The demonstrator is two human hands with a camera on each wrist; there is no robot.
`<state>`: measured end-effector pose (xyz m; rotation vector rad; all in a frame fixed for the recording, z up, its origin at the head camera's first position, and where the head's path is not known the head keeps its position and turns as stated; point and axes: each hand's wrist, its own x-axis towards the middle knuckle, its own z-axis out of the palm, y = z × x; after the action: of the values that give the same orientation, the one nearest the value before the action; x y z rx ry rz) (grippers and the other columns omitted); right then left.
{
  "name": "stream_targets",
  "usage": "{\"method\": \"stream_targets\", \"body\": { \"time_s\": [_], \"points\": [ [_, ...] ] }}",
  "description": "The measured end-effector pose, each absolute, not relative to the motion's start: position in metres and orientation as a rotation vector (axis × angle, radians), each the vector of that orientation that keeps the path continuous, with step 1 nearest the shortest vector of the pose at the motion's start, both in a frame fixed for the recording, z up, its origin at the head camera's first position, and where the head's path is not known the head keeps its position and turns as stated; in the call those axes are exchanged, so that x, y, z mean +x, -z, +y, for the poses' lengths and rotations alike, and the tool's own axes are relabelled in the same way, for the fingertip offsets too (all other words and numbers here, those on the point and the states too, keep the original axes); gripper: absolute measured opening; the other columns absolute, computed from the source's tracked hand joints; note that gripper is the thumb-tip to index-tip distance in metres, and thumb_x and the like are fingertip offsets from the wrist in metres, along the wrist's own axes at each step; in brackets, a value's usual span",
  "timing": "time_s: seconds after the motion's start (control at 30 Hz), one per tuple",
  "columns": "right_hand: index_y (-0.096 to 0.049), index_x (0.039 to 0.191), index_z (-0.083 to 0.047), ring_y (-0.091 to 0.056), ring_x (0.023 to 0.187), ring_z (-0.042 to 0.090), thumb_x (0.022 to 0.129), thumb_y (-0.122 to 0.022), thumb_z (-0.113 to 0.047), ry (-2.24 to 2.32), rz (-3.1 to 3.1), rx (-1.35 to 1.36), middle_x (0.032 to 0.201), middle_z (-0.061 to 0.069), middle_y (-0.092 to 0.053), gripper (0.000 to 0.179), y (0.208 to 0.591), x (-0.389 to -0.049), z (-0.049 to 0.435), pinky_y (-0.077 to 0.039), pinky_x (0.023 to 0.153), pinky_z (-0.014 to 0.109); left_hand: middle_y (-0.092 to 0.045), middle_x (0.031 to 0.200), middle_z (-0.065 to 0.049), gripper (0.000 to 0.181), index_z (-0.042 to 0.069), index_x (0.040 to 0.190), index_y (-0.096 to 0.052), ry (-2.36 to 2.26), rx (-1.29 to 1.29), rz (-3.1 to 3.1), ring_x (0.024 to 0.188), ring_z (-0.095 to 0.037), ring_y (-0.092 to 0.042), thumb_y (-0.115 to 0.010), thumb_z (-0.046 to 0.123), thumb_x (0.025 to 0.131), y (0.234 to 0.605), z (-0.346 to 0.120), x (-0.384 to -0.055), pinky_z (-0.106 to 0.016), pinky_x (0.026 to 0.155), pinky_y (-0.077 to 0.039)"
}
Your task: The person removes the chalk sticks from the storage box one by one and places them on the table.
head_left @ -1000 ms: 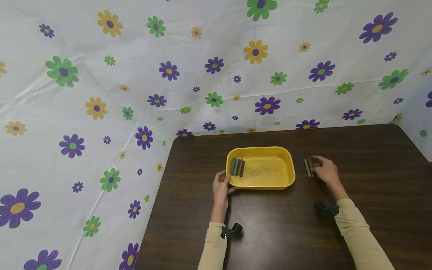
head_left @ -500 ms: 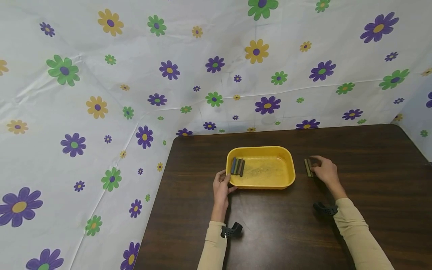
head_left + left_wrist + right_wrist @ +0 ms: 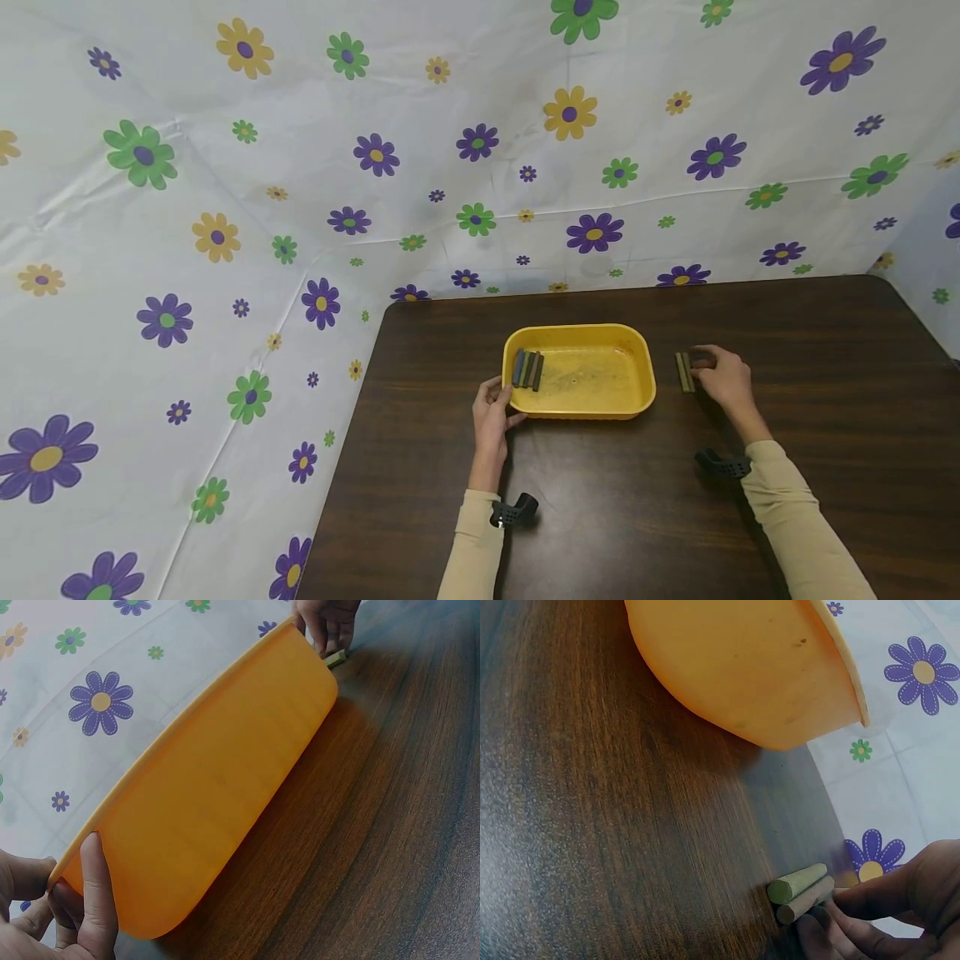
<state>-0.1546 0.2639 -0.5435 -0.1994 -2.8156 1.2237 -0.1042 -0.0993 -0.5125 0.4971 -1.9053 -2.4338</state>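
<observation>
My left hand [image 3: 491, 421] grips the near left corner of a yellow plastic tray [image 3: 585, 414], its fingers at the rim and outer wall. Inside, against the tray's left end, several chalk sticks [image 3: 528, 370] lie side by side: blue, green and brownish ones. On the table to the tray's right are an olive-green chalk stick [image 3: 798, 883] and a brownish chalk stick [image 3: 806, 900], lying parallel and close together. My right hand [image 3: 724, 379] pinches the brownish stick from its right side. Part of that stick is hidden behind the fingers.
The dark wood-grain table [image 3: 600, 508] meets a white flowered sheet [image 3: 420, 108] along its back and left edges. Each forearm has a black wrist camera, the left camera [image 3: 516, 510] and the right camera [image 3: 723, 463]. A strip of table separates the tray from the two loose sticks.
The two loose sticks have straightened slightly beside each other under my right hand's fingers. The left hand and tray have hardly moved.
</observation>
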Motion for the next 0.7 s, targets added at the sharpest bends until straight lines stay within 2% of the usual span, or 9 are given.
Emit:
{"method": "stream_targets", "body": {
  "time_s": [0.13,0.33,0.53,0.7],
  "points": [
    [-0.057,0.122,0.01,-0.057,0.065,0.027,0.09,-0.054,0.0,-1.199,-2.765,-0.229,0.098,0.029,-0.066,0.034,0.54,-0.154,0.265,-0.037,0.059,0.032,-0.047,0.116,-0.033,0.037,-0.007,0.131,-0.047,2.439,0.49,-1.908,0.106,-0.054,-0.051,-0.054,0.008,0.098,0.511,-0.1,-0.103,-0.035,0.063,-0.058],
    [-0.058,0.123,0.006,-0.057,0.076,0.033,0.097,-0.052,-0.013,-1.237,-2.699,-0.323,0.099,0.027,-0.066,0.033,0.531,-0.154,0.262,-0.041,0.065,0.039,-0.049,0.114,-0.031,0.037,-0.006,0.131,-0.047,2.438,0.491,-1.912,0.106,-0.053,-0.051,-0.054,0.009,0.098,0.511,-0.1,-0.103,-0.035,0.062,-0.058],
    [-0.058,0.125,0.003,-0.054,0.076,0.03,0.099,-0.049,-0.02,-1.273,-2.69,-0.347,0.102,0.026,-0.065,0.036,0.519,-0.153,0.257,-0.039,0.061,0.035,-0.051,0.109,-0.027,0.037,-0.007,0.131,-0.047,2.435,0.482,-1.903,0.106,-0.053,-0.052,-0.054,0.009,0.098,0.512,-0.101,-0.103,-0.035,0.062,-0.058],
    [-0.058,0.126,0.001,-0.053,0.072,0.025,0.1,-0.049,-0.024,-1.293,-2.687,-0.339,0.102,0.024,-0.065,0.038,0.51,-0.153,0.252,-0.039,0.058,0.033,-0.047,0.115,-0.033,0.038,-0.007,0.132,-0.046,2.451,0.474,-1.895,0.107,-0.054,-0.05,-0.054,0.008,0.098,0.512,-0.101,-0.103,-0.035,0.062,-0.058]
  ]
}}
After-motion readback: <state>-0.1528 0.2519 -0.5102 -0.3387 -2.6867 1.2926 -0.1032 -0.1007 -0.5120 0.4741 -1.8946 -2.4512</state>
